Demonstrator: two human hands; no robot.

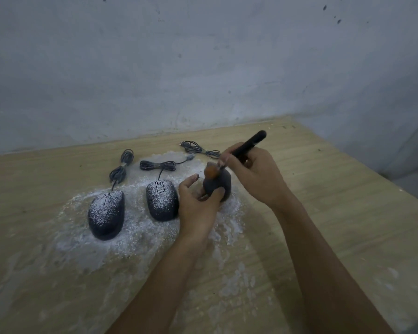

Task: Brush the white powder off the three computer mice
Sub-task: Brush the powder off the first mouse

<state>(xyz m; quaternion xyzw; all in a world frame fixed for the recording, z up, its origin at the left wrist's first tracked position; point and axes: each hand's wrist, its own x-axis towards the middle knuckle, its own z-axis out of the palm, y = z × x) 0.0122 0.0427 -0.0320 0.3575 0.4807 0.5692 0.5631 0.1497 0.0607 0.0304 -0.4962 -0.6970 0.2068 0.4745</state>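
Observation:
Three dark computer mice sit in a patch of white powder (pixel 135 227) on a wooden table (pixel 348 213). The left mouse (pixel 106 214) and the middle mouse (pixel 162 201) lie flat, both speckled with powder. My left hand (pixel 198 208) grips the right mouse (pixel 219 185) and holds it tilted up off the table. My right hand (pixel 253 172) holds a black-handled brush (pixel 247 147); its brown bristle tip (pixel 211 172) touches the top of the held mouse. That mouse looks mostly free of powder.
Bundled cables (pixel 120 169) lie behind the mice, and one USB plug (pixel 180 143) rests near the wall (pixel 203 68). Powder smears spread toward the near table edge. The table's right edge (pixel 362 165) drops off close by.

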